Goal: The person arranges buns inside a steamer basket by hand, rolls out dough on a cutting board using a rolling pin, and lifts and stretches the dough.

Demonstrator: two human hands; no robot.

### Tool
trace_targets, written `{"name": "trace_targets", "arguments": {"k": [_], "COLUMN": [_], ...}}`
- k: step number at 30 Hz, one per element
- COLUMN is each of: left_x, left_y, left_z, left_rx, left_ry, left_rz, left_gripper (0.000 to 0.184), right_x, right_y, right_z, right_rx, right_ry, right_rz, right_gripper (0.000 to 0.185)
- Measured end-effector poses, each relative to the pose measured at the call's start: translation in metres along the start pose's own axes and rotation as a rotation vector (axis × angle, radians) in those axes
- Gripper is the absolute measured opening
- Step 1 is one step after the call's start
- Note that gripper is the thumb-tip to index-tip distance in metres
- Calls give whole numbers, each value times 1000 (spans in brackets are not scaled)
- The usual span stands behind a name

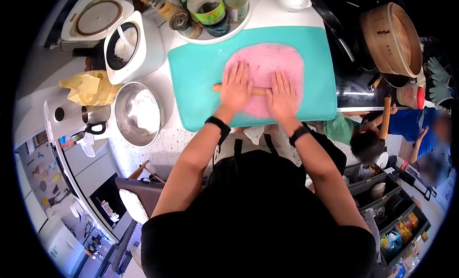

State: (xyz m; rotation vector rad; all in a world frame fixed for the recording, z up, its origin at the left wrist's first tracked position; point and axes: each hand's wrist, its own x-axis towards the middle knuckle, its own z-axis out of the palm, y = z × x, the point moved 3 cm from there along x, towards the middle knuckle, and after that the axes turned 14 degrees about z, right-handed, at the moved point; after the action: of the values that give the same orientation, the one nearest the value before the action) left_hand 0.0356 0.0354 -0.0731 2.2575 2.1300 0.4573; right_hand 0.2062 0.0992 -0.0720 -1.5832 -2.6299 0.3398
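Observation:
A large pink sheet of dough (265,55) lies flat on a teal mat (191,82). Across its lower part rests a thin wooden rolling pin (258,91). My left hand (235,87) lies on the pin's left part, palm down, with the fingers stretched out over the dough. On the pin's right end sits my right hand (283,94), also flat, its fingers spread and pointing away from me. The pin's left tip sticks out beyond my left hand. Both palms hide parts of the pin.
Left of the mat are a metal bowl (125,116) with white powder and a rice cooker (154,53). Bottles stand on a white tray (234,35) behind. A bamboo steamer (380,36) is at right. Two other people (345,130) (404,125) are beyond the counter's right side.

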Motion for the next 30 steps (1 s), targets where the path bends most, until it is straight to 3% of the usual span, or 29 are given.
{"name": "trace_targets", "arguments": {"k": [5, 7, 9, 12, 14, 15, 19, 23, 27, 30], "left_x": [-73, -62, 2, 71, 91, 77, -25, -58, -29, 42], "left_y": [25, 22, -6, -38, -50, -41, 10, 37, 27, -7], "left_z": [-17, -13, -5, 8, 9, 9, 0, -29, -11, 2], "left_rx": [-222, -281, -43, -47, -6, 70, -206, -205, -220, -45], "left_ry": [-39, -34, -23, -10, 121, 56, -4, -78, -113, -3], "left_rz": [15, 14, 44, -17, 7, 35, 9, -34, 29, 46], "left_gripper": [68, 68, 67, 66, 65, 66, 71, 68, 66, 61], "right_x": [-94, -67, -10, 84, 84, 85, -34, -79, -52, 28], "right_y": [-12, -7, -6, -9, -9, -9, 2, -2, -6, -11], "right_z": [-5, 2, 1, -13, -11, -12, 3, -17, -5, 3], "right_rx": [116, 109, 38, -72, -84, -98, 206, 200, 172, 11], "right_ry": [-52, 2, 103, 231, 238, 253, 10, -121, -79, 40], "right_rz": [-14, -17, 25, 74, 54, 35, -97, -91, -111, -76], "right_gripper": [68, 66, 64, 62, 62, 62, 67, 71, 69, 68]}}
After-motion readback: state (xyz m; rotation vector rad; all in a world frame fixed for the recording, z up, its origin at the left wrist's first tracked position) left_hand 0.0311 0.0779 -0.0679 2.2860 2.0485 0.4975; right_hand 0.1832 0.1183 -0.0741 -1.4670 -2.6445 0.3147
